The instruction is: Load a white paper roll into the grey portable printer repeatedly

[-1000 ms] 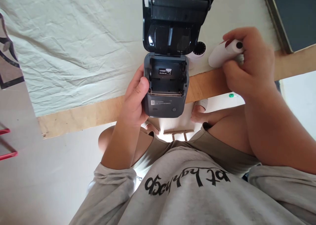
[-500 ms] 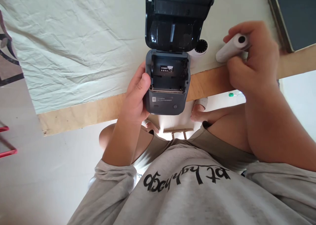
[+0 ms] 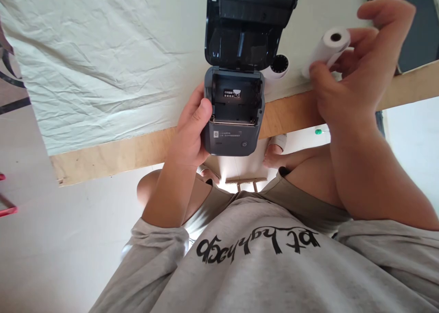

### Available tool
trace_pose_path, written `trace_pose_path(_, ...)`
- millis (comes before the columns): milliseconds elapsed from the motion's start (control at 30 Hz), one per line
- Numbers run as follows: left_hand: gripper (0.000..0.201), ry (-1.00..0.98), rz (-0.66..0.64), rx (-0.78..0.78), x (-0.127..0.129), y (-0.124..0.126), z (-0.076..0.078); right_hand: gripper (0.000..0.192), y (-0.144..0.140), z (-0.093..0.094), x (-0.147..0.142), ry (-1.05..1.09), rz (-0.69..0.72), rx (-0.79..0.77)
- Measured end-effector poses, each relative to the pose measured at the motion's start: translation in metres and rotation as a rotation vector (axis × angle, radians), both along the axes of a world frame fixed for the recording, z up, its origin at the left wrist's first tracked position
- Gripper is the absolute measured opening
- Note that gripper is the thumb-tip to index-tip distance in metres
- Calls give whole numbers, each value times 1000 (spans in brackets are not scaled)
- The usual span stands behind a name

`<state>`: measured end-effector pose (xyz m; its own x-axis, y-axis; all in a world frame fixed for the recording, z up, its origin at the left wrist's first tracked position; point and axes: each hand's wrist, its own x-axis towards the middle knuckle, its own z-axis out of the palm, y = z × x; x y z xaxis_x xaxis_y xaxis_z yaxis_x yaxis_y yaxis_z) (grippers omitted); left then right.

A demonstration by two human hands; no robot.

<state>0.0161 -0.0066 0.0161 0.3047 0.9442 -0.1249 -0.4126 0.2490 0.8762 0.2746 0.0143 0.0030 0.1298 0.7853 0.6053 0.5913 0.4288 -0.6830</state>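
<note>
A dark grey portable label printer (image 3: 233,139) is held by its left side in my left hand (image 3: 194,132). Its black lid (image 3: 240,43) stands swung open away from me, and the paper bay shows a small sticker but no roll. My right hand (image 3: 360,70) holds a white paper roll (image 3: 331,45) by its side, between the thumb and the bent fingers, with the index finger lifted off. The roll's round end with its dark core faces up. Just right of the printer's hinge is a white cylinder with a black, marked end (image 3: 280,65), partly hidden by the lid.
A pale wrinkled cloth (image 3: 103,66) covers the table, whose wooden front edge (image 3: 113,159) runs across in front of me. A dark flat slab with a raised edge (image 3: 416,34) lies at the far right. My legs are below the edge.
My right hand has turned and lifted its index finger, and the paper roll in it tips more upright and away. The printer has shifted very slightly in the view.
</note>
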Motion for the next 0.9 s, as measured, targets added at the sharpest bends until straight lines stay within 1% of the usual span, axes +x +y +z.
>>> trace_pose_path(67, 38, 11, 2, 21, -1, 0, 0, 47, 2, 3, 0, 66, 34, 98)
trace_pose_path(133, 36, 25, -2, 19, -1, 0, 1, 33, 0, 11, -5, 46, 60, 162)
trace_pose_path(167, 35, 30, -6, 5, -1, 0, 1, 32, -3, 15, -10, 27, 67, 195)
trace_pose_path(233, 34, 26, -24, -18, -2, 0, 0, 36, -11, 23, -24, -19, 87, 231)
trace_pose_path(300, 35, 9, -26, 1, -2, 0, -2, 41, -20, 30, -43, -52, 170, 193)
trace_pose_path(367, 38, 0, 1, 47, -2, -1, -5, 35, -27, 35, -61, -107, 241, 116)
trace_pose_path(433, 40, 12, 12, 75, -2, -2, -5, 22, -29, 39, -75, -201, 209, 14)
trace_pose_path(500, 40, 39, -5, 59, -2, -3, -2, 17, -28, 42, -83, -263, 173, -51)
trace_pose_path(600, 37, 78, -13, 12, -3, -6, 5, 18, -26, 41, -88, -250, 202, -85)
trace_pose_path(667, 38, 81, 3, 19, -3, -7, 7, 17, -25, 39, -90, -228, 205, -98)
trace_pose_path(800, 36, 57, 4, 32, -4, -7, 5, 5, -28, 33, -95, -196, 126, -96)
trace_pose_path(900, 34, 45, -2, 38, -6, -7, 4, 8, -29, 29, -98, -173, 115, -59)
